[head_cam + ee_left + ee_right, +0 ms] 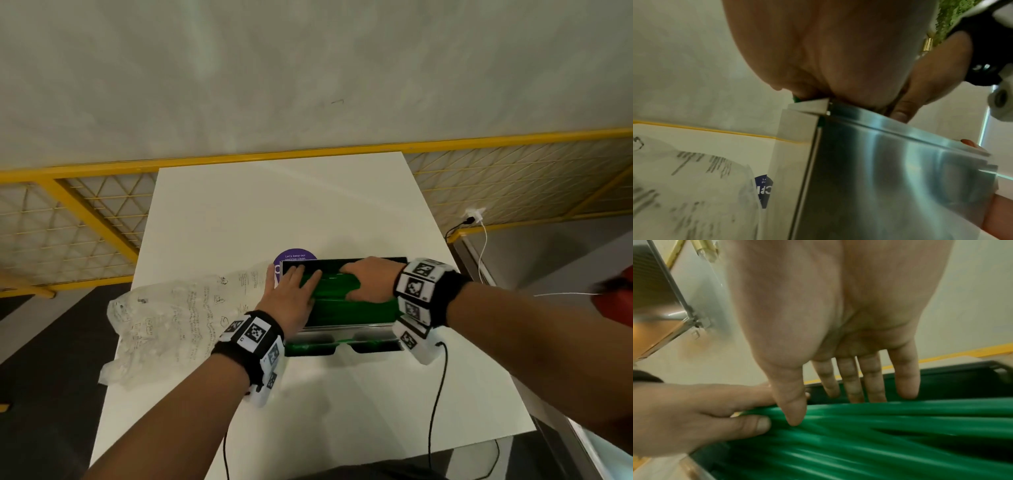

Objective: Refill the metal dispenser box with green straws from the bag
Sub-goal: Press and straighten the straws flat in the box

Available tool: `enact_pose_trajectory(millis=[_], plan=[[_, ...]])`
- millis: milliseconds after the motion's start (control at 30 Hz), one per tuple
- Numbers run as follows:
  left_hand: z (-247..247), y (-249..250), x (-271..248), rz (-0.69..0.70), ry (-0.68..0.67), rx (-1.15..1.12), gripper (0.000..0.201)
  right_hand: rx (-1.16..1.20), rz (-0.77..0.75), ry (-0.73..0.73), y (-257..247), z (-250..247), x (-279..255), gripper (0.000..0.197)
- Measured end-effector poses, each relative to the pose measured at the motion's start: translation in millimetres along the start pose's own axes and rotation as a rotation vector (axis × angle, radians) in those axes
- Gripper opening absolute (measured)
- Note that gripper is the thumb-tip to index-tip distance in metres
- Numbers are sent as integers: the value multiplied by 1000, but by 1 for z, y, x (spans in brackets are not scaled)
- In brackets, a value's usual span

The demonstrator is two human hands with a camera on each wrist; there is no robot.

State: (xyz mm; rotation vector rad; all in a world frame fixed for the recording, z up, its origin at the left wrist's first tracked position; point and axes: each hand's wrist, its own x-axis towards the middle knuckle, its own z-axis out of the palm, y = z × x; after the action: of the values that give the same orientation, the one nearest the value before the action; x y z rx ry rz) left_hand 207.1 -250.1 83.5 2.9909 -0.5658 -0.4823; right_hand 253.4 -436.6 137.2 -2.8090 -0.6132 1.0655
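Note:
The metal dispenser box point(346, 330) stands open in the middle of the white table, packed with green straws point(342, 310). My left hand point(294, 291) lies flat on the straws at the box's left end, with straight fingers and the thumb by the left wall. My right hand point(363, 274) reaches over from the right, its straight fingers point(871, 386) and thumb touching the straws point(879, 426). In the right wrist view my left hand point(694, 410) presses on the straw ends. The clear plastic bag point(178, 318) lies crumpled and flat left of the box. The left wrist view shows the box's steel side point(879, 178).
A round purple sticker point(296, 255) is on the table point(274, 205) just behind the box. A few straws lie in the box's front tray point(308, 347). Black wrist cables point(435, 411) hang over the near table edge. A yellow mesh railing point(102, 212) runs behind the table.

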Motion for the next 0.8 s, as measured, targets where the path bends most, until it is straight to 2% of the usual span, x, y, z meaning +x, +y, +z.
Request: enact_pose_trajectory(millis=[100,167,233,367,533,700,800], plan=[[-2,-3,-3,45,44,-196,60,-106,58,-27,28,15,-17,56],[-1,-7,-6,50,139,-205,61,-218,73,-32,38,32,-24,43],[-3,-13,-9,1,212,-142,60,-269,52,23,43,47,-25,34],[-12,-14,-6,-50,80,47,40,-233,29,131,47,60,-26,36],[-23,-15,-1,-48,-27,-53,22,-142,5,205,51,65,-27,45],[-50,-17,-11,-48,72,-30,27,-199,-1,191,50,67,-23,44],[-65,-26,-19,-97,56,-30,23,-174,2,190,48,62,-21,46]])
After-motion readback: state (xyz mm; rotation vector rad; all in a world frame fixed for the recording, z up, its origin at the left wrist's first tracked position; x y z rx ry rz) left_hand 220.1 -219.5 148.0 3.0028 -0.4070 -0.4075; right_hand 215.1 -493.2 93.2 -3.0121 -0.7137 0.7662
